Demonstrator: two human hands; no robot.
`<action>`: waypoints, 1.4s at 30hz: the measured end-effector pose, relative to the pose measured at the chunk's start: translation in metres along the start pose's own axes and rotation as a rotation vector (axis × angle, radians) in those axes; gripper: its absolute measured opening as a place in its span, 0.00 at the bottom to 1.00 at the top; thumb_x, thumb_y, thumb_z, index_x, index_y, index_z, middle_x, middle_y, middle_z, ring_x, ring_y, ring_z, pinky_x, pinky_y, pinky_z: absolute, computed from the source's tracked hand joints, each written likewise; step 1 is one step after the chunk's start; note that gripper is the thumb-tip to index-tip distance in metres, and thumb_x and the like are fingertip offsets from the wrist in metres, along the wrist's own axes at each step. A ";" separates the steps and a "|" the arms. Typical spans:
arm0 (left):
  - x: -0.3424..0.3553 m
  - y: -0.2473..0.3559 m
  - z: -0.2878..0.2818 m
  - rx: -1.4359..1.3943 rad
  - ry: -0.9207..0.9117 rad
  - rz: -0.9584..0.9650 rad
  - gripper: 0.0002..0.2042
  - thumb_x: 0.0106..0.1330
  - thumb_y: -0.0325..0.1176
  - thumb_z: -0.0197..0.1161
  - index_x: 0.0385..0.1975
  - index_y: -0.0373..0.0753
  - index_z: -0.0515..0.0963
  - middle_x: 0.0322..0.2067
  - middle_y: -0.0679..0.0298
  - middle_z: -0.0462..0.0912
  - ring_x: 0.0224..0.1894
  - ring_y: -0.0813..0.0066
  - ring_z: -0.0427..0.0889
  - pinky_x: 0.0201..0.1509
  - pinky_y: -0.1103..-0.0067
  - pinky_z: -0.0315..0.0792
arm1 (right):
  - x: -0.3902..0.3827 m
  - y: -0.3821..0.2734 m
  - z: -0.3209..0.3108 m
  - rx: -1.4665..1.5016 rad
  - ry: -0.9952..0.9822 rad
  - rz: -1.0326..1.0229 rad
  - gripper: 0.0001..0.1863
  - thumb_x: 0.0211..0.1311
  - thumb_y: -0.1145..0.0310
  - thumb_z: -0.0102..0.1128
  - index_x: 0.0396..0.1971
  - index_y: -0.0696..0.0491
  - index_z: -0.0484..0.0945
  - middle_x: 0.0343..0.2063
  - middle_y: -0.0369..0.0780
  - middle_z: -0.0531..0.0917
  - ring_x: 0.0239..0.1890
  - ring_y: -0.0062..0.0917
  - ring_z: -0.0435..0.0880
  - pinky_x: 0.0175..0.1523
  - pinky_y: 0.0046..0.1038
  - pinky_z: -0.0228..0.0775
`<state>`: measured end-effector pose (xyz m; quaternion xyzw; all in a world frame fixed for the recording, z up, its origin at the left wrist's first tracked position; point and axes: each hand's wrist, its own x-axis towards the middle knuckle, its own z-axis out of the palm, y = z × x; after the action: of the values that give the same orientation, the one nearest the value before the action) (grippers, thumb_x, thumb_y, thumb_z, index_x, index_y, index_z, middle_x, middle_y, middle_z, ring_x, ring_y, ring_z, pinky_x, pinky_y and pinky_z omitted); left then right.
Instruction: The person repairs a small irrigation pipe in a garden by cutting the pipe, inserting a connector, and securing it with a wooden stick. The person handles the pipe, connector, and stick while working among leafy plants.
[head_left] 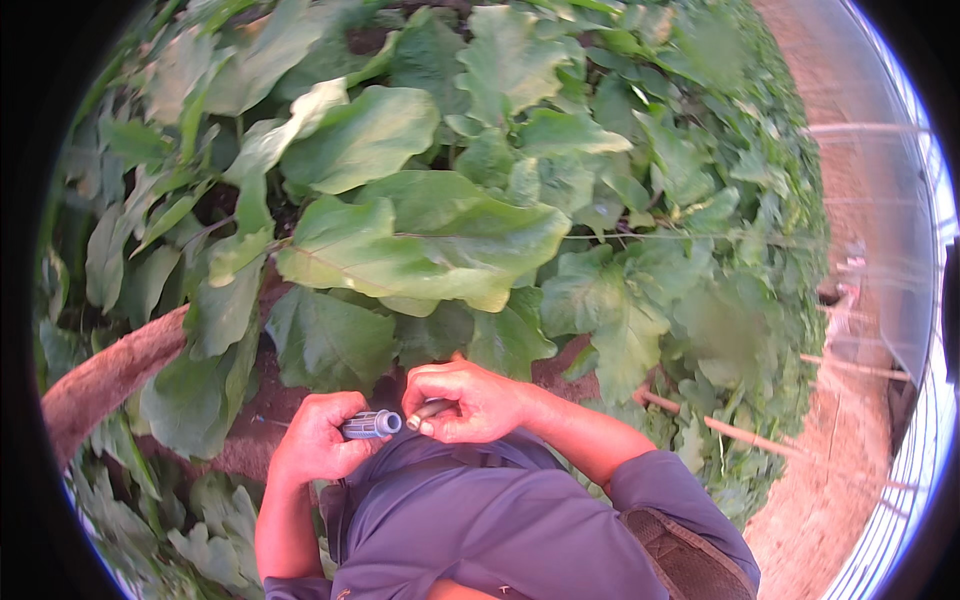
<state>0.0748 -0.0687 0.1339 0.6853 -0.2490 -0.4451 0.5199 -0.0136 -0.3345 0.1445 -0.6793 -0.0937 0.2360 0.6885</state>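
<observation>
My left hand (312, 438) is closed around a grey-blue ribbed tube (368, 425), whose round open end points right, toward the other hand. Just beside that end, my right hand (475, 402) pinches a small, short brownish piece with a pale tip (428, 413); its exact kind I cannot make out. The tube and the small piece are close but apart. Both hands are in front of my waist, over the dark blue-grey clothing (470, 520). Broad green leaves (430, 240) of eggplant-like plants spread just beyond my fingers.
A thick brown pole (115, 380) slants in at the left. A thin string (690, 236) runs across the foliage. Thin wooden sticks (750, 436) lie to the right, beside a bare soil strip (840, 440) and a curved translucent sheet wall (890, 220). More plants (215, 535) grow at lower left.
</observation>
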 end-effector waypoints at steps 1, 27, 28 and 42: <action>0.003 -0.005 0.004 -0.013 -0.043 -0.073 0.11 0.55 0.29 0.77 0.24 0.36 0.78 0.19 0.66 0.75 0.24 0.83 0.72 0.27 0.77 0.67 | -0.009 -0.001 -0.001 0.016 0.047 0.032 0.10 0.68 0.69 0.65 0.43 0.58 0.79 0.38 0.41 0.81 0.39 0.31 0.82 0.45 0.33 0.76; 0.172 0.001 0.203 -0.023 -0.164 -0.078 0.24 0.78 0.59 0.57 0.40 0.40 0.71 0.24 0.73 0.69 0.21 0.87 0.64 0.23 0.84 0.58 | -0.400 0.082 -0.073 0.706 1.819 -0.112 0.05 0.76 0.72 0.55 0.43 0.56 0.78 0.27 0.31 0.73 0.20 0.12 0.65 0.24 0.18 0.54; 0.183 0.012 0.223 -0.018 -0.192 -0.080 0.24 0.78 0.59 0.57 0.39 0.40 0.71 0.23 0.73 0.69 0.21 0.87 0.64 0.23 0.84 0.58 | -0.425 0.089 -0.077 0.740 1.902 -0.134 0.05 0.76 0.71 0.56 0.42 0.56 0.78 0.26 0.29 0.73 0.21 0.11 0.64 0.24 0.18 0.54; 0.351 0.149 0.472 -0.183 -0.433 0.024 0.31 0.72 0.68 0.57 0.40 0.39 0.67 0.23 0.68 0.64 0.20 0.82 0.59 0.22 0.81 0.52 | -0.666 0.148 -0.130 0.938 2.236 -0.177 0.07 0.81 0.66 0.56 0.44 0.54 0.76 0.29 0.31 0.73 0.20 0.12 0.66 0.22 0.18 0.55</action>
<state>-0.1490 -0.6328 0.1204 0.5210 -0.3214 -0.5961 0.5195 -0.5645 -0.7561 0.1193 -0.1842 0.6002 -0.5167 0.5821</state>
